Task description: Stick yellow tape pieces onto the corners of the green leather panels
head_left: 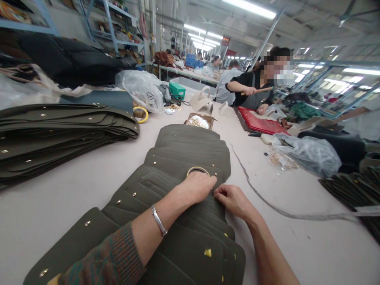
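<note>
Overlapping dark olive panels point(190, 154) with small gold rivets lie fanned down the table in front of me. My left hand point(199, 187), with a silver bangle at the wrist, is closed around a roll of yellow tape point(198, 168) above the panels. At their right edge my right hand point(233, 198) pinches with thumb and forefinger; what is between the fingertips is too small to make out. Small yellow pieces point(208, 252) cling to the nearer panels.
More riveted panels point(65, 134) are stacked at left, near another yellow tape roll point(141, 114). A box of gold rivets point(198, 121) stands beyond. A cord point(267, 204) crosses the right side. Across the table, a person point(252, 87) holds a hammer-like tool over red material point(261, 120).
</note>
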Demonstrator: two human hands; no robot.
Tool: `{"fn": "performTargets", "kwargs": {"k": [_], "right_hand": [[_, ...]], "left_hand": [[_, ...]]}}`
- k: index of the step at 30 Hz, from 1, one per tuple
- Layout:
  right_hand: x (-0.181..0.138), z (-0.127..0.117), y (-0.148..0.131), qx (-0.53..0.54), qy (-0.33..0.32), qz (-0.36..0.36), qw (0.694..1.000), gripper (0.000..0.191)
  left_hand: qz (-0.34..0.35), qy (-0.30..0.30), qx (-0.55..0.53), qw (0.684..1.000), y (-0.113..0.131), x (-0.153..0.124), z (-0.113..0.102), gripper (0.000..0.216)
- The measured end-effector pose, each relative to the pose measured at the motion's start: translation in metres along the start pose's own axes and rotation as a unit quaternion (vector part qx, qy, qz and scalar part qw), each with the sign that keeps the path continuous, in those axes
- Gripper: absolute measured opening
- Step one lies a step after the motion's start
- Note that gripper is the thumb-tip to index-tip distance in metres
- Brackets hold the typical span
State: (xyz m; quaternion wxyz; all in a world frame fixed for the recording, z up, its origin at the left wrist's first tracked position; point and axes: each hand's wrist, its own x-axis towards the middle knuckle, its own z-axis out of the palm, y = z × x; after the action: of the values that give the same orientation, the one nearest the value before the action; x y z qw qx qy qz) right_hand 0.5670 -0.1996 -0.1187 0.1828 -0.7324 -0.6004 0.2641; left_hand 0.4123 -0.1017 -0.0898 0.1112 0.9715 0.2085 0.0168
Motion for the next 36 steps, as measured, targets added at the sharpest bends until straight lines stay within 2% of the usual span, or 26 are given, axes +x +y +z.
{"fn": "performTargets", "kwargs": {"k": [7, 11, 15, 20, 27, 32, 36], "right_hand": [[-0.008, 0.008, -0.001, -0.030, 0.043, 0.009, 0.999, 0.014], [-0.014, 0.008, 0.009, 0.032, 0.106, 0.030, 0.993, 0.019], [-0.020, 0.003, 0.016, 0.088, 0.068, 0.028, 0.993, 0.021], [-0.022, 0.002, 0.007, 0.011, 0.051, -0.011, 0.999, 0.018], [-0.016, 0.007, 0.004, -0.047, 0.056, -0.023, 0.997, 0.019], [-0.015, 0.013, -0.010, -0.102, 0.083, 0.025, 0.991, 0.018], [-0.007, 0.018, -0.011, -0.120, 0.092, 0.066, 0.986, 0.015]], "left_hand": [[-0.030, 0.034, -0.028, 0.999, -0.009, -0.021, 0.006, 0.015], [-0.016, 0.051, -0.037, 0.998, -0.009, -0.027, 0.017, 0.014], [-0.001, 0.059, -0.044, 0.997, -0.008, -0.030, 0.017, 0.012], [-0.007, 0.046, -0.047, 0.998, -0.006, -0.031, 0.010, 0.013], [-0.007, 0.028, -0.088, 0.996, -0.006, -0.031, 0.009, 0.013], [-0.030, 0.041, -0.154, 0.987, -0.006, -0.031, 0.010, 0.022], [-0.061, 0.043, -0.119, 0.990, -0.008, -0.024, 0.016, 0.029]]}}
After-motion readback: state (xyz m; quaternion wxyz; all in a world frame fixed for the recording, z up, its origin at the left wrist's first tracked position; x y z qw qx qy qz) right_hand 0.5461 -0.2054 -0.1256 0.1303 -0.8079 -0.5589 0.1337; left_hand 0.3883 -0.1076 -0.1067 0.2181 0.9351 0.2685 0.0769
